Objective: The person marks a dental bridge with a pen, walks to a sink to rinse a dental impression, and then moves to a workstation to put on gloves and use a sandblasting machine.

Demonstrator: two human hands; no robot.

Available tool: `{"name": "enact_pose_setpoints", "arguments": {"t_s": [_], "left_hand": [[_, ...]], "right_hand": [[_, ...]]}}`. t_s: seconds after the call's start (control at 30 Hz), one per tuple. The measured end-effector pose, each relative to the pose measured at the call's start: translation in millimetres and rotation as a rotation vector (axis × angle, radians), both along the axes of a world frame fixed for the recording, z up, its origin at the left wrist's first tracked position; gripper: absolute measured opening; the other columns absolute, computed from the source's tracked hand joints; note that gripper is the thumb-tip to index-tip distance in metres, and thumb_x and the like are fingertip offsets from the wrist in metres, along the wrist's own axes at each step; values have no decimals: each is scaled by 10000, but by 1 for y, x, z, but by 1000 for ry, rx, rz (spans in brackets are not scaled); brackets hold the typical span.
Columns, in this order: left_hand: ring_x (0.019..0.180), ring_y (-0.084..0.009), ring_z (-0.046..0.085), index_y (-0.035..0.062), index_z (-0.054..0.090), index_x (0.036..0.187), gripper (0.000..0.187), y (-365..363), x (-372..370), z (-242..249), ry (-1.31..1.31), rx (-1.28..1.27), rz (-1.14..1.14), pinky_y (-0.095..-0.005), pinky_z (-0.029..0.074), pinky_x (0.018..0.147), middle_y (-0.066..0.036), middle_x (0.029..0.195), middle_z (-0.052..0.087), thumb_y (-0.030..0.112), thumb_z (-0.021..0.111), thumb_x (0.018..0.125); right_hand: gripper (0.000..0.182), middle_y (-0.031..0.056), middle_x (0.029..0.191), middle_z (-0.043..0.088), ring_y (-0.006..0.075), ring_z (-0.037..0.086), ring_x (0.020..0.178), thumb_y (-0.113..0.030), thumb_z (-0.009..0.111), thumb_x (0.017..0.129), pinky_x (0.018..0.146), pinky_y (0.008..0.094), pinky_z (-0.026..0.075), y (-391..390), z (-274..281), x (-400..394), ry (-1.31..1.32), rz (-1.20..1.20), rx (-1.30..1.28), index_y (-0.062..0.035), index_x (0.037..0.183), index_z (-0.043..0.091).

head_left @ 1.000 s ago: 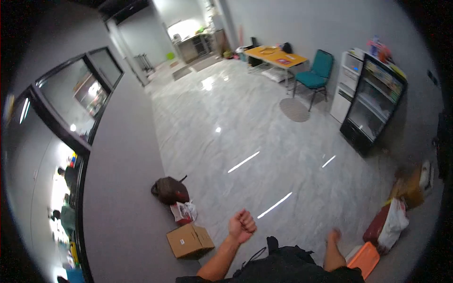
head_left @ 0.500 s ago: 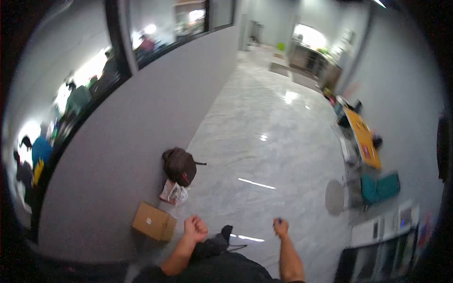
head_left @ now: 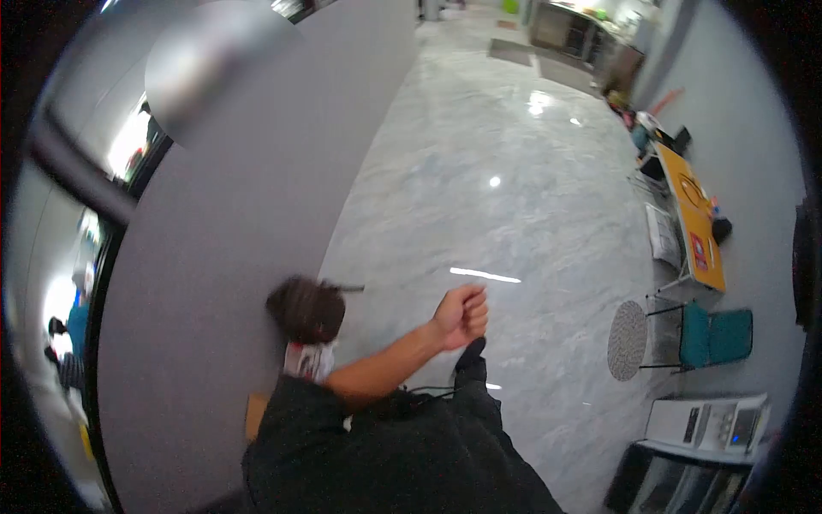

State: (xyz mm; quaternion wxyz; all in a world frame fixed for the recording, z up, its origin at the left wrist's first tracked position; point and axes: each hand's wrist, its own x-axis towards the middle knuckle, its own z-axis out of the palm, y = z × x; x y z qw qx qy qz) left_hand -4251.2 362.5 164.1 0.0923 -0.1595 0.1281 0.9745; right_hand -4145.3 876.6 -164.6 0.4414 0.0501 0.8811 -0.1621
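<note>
My left hand (head_left: 462, 317) is swung across the front of my body, its fingers curled into a loose fist with nothing showing in them. It hangs in the air above the glossy pale floor (head_left: 428, 223), touching nothing. Below it a dark shoe (head_left: 471, 355) shows at the end of my leg. My right hand is out of view. Left of my forearm, against the wall, a dark brown backpack (head_left: 308, 310) stands on the floor, blurred, with a printed bag (head_left: 306, 361) beside it.
A cardboard box (head_left: 255, 415) is partly hidden by my sleeve. On the right are a yellow table (head_left: 698, 227), a teal chair (head_left: 719, 336), a round grey stool (head_left: 628, 341) and a white appliance (head_left: 706, 424). Grey wall (head_left: 248, 214) with windows runs along the left; kitchen counters (head_left: 569, 32) stand far ahead.
My left hand has swung right and forward across my body. My right hand, earlier closed around a small dark object, has left the view. The camera has moved forward and tilted down.
</note>
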Motion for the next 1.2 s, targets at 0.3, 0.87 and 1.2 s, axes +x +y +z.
{"name": "enact_pose_setpoints", "arguments": {"t_s": [0.3,0.87,1.2], "left_hand": [[447,-128,180,180,300,593,445,-97,-167,-38,-121,177,248,-307,183,448,47,535,182,296,459,991],[424,-108,141,184,307,585,459,-389,-597,-56,-114,240,292,-290,149,424,56,498,187,285,401,1023],[431,-109,154,178,307,592,471,-441,-904,2,-35,-106,-140,-296,154,436,48,503,197,309,450,1021]], "right_hand": [[252,229,943,721,380,703,891,-206,606,813,788,488,543,-76,-39,-341,293,-309,148,-13,924,724],[273,212,905,722,385,703,886,-277,619,826,814,457,553,-467,49,-840,716,-307,-79,-32,872,731],[361,196,1219,686,410,695,1024,-178,633,821,894,486,545,-362,-81,-728,72,196,310,-16,1139,690]]}}
